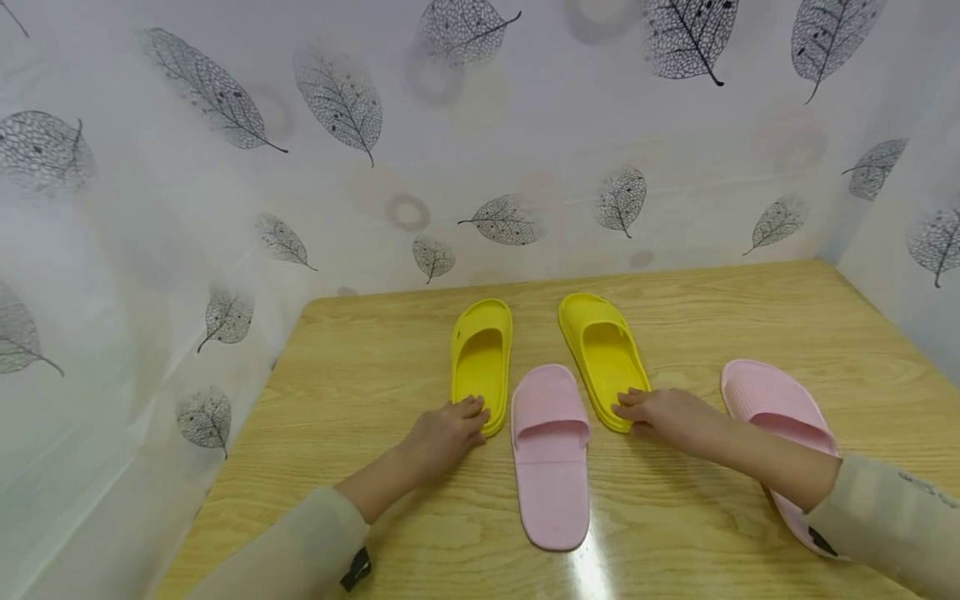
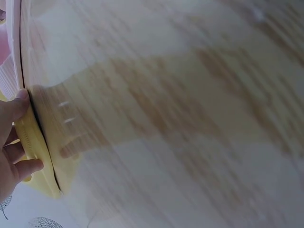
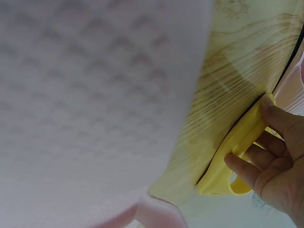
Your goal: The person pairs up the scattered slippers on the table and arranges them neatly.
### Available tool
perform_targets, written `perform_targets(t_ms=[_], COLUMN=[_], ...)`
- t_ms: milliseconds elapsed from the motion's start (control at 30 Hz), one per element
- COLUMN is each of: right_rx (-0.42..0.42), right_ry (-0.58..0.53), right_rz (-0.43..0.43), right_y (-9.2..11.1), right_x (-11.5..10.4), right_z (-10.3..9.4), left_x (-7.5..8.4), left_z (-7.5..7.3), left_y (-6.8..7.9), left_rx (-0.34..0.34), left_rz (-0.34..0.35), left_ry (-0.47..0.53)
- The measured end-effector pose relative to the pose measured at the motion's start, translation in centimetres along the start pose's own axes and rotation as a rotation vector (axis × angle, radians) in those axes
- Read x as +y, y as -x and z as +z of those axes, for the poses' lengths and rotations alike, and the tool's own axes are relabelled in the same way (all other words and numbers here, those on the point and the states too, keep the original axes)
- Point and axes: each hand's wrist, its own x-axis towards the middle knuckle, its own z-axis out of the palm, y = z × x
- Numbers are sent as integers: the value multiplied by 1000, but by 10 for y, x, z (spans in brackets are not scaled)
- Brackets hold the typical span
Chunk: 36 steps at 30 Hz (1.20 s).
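Two yellow slippers lie sole-down toward the back of a wooden table. My left hand (image 1: 444, 435) grips the heel end of the left yellow slipper (image 1: 482, 367); in the left wrist view thumb and fingers spread along the edge of that slipper (image 2: 34, 135). At the heel of the right yellow slipper (image 1: 609, 362) is my right hand (image 1: 678, 418), its thumb and fingers holding the rim, as the right wrist view also shows on the slipper (image 3: 228, 147). Between the hands, a pink slipper (image 1: 553, 496) points away from me, slightly nearer than the yellow pair.
A second pink slipper (image 1: 772, 392) lies at the right, partly hidden under my right forearm. The wooden table (image 1: 360, 358) meets a leaf-patterned sheet (image 1: 525, 150) at its back and sides.
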Motion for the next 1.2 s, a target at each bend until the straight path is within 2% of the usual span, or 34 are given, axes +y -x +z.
perform_targets(t_ms=[367, 633, 900, 1200], right_rx=[24, 33, 45, 29], right_ry=[-5, 50, 41, 23], right_rz=[-27, -18, -33, -14], right_y=[-5, -3, -2, -8], right_x=[3, 6, 6, 7], right_z=[0, 2, 1, 1], left_x=[-1, -2, -1, -4], left_z=[-2, 1, 2, 5], left_y=[-4, -5, -8, -9], left_rx=[-9, -20, -6, 31], left_rz=[-20, -14, -12, -11], left_ry=[20, 20, 13, 30])
